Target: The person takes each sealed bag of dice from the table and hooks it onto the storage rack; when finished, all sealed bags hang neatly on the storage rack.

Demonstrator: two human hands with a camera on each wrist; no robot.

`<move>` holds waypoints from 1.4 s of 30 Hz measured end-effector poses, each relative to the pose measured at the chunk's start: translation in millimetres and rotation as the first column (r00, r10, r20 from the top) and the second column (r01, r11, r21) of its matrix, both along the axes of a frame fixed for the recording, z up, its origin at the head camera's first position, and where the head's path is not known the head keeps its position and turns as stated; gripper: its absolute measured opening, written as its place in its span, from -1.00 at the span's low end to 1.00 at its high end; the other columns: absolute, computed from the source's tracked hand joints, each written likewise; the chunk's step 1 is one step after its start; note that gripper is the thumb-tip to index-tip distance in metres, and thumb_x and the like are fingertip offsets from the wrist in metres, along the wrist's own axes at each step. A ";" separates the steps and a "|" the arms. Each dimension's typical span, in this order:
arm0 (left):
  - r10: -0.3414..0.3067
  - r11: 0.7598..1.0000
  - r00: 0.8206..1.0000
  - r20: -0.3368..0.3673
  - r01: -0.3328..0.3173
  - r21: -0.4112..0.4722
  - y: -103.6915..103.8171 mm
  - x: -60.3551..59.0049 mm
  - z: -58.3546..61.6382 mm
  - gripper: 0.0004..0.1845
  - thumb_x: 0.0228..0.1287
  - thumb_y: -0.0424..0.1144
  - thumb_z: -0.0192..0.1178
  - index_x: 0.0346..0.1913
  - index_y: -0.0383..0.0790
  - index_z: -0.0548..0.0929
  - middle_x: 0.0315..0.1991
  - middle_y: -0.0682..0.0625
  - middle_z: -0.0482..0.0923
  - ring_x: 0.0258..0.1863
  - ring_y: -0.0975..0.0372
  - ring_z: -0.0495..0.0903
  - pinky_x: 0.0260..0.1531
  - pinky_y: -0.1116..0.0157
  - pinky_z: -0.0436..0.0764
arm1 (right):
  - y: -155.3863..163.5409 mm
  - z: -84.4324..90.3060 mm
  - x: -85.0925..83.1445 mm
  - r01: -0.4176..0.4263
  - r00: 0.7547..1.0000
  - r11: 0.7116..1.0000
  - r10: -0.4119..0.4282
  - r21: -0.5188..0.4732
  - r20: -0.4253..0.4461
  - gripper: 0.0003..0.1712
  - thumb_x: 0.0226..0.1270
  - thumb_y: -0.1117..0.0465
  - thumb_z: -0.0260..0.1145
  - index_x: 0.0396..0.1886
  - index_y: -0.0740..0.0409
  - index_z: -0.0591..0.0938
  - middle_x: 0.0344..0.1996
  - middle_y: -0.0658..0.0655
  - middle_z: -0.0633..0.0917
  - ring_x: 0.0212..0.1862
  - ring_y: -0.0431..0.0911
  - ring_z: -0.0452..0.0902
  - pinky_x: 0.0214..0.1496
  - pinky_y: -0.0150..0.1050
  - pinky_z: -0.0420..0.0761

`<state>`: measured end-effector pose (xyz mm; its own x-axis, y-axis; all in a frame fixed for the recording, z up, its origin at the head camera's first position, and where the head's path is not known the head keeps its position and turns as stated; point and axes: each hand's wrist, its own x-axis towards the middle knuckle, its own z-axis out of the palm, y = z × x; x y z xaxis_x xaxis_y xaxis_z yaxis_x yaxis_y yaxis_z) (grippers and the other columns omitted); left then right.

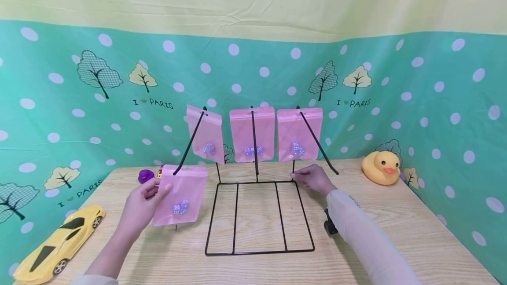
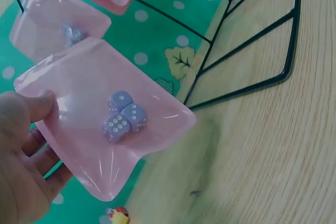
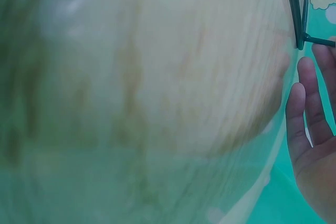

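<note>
Head view showed our left hand (image 1: 144, 201) pinching a pink pouch (image 1: 180, 197) by its left edge, near the desk's (image 1: 396, 228) left half. The pouch hung upright, its long axis vertical, with its top at the tip of the black wire rack's (image 1: 259, 214) left prong (image 1: 190, 142). That prong sloped up and away from the hand toward the far edge, so the left hand was clearly the nearer one. Three like pouches hung on the rack. Our right hand (image 1: 314, 178) rested on the rack's back right corner, fingers loosely extended. A yellow toy car (image 1: 59, 243) lay at the near left corner, a rubber duck (image 1: 382, 167) by the far right edge.

Left wrist view showed the pouch (image 2: 105, 114) as translucent, glossy pink plastic holding three lilac dice (image 2: 125, 115); our thumb (image 2: 37, 106) pressed its edge, with fingers behind.

Right wrist view was mostly blurred wood; our right fingers (image 3: 307, 114) lay nearly straight beside the rack's wire (image 3: 296, 9), gripping nothing we could see.
</note>
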<state>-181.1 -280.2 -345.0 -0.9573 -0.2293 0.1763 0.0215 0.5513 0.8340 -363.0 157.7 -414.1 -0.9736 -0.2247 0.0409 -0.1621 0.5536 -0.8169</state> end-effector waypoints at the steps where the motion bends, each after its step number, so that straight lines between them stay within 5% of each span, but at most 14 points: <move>1: -0.003 1.000 1.000 -0.011 0.003 0.007 1.2 3.1 1.5 -0.55 0.51 -0.08 0.21 0.16 -0.44 0.57 0.10 -0.38 0.63 -0.14 0.39 0.67 -0.19 0.55 0.58 | 0.1 -0.1 -0.1 0.000 1.000 1.000 0.000 -0.001 -0.001 -0.71 0.43 0.12 0.40 -0.06 0.26 0.78 -0.34 0.14 0.80 -0.43 -0.09 0.61 -0.31 -0.22 0.62; 5: -0.005 0.999 0.998 -0.066 0.008 0.036 5.5 13.9 7.7 -0.60 0.49 -0.09 0.24 0.09 -0.41 0.62 0.04 -0.28 0.69 -0.15 0.51 0.63 -0.17 0.58 0.57 | -0.2 0.1 -0.2 -0.003 1.000 1.000 0.003 -0.005 -0.003 -0.70 0.42 0.12 0.40 -0.05 0.26 0.78 -0.36 0.15 0.80 -0.46 -0.08 0.58 -0.34 -0.22 0.60; 13: -0.043 0.994 0.987 -0.156 0.058 0.090 12.2 36.2 23.0 -0.73 0.48 -0.21 0.25 0.00 -0.40 0.64 -0.25 0.31 0.70 -0.22 0.44 0.66 -0.21 0.47 0.64 | -0.5 0.4 0.4 0.001 1.000 1.000 -0.001 0.001 0.001 -0.69 0.42 0.11 0.41 -0.05 0.26 0.78 -0.40 0.12 0.79 -0.52 -0.10 0.51 -0.37 -0.23 0.56; 24: -0.051 0.995 0.969 -0.242 0.069 0.067 14.6 63.0 34.5 -0.85 0.45 -0.35 0.25 -0.02 -0.33 0.70 -0.21 0.22 0.73 -0.23 0.38 0.69 -0.24 0.47 0.63 | -0.7 -0.7 -0.9 0.012 1.000 1.000 -0.012 -0.008 0.021 -0.67 0.40 0.10 0.42 -0.03 0.26 0.77 -0.36 0.12 0.80 -0.55 -0.13 0.50 -0.39 -0.26 0.55; 38: -0.079 0.940 0.901 -0.428 0.211 0.270 24.0 82.1 44.9 -0.79 0.35 -0.61 0.21 -0.08 -0.35 0.73 -0.21 0.03 0.76 -0.35 0.32 0.67 -0.30 0.49 0.58 | -0.8 -0.1 1.1 0.004 1.000 1.000 -0.004 -0.007 0.008 -0.67 0.42 0.10 0.40 -0.03 0.27 0.77 -0.44 0.12 0.77 -0.55 -0.13 0.47 -0.41 -0.26 0.53; 42: -0.069 0.944 0.900 -0.431 0.198 0.263 28.1 82.5 50.6 -0.80 0.36 -0.59 0.22 -0.05 -0.36 0.72 -0.21 0.01 0.74 -0.34 0.30 0.67 -0.29 0.50 0.58 | -2.0 0.6 2.0 0.009 1.000 1.000 -0.009 -0.015 0.005 -0.68 0.42 0.11 0.40 -0.04 0.28 0.77 -0.41 0.13 0.79 -0.54 -0.12 0.48 -0.41 -0.26 0.52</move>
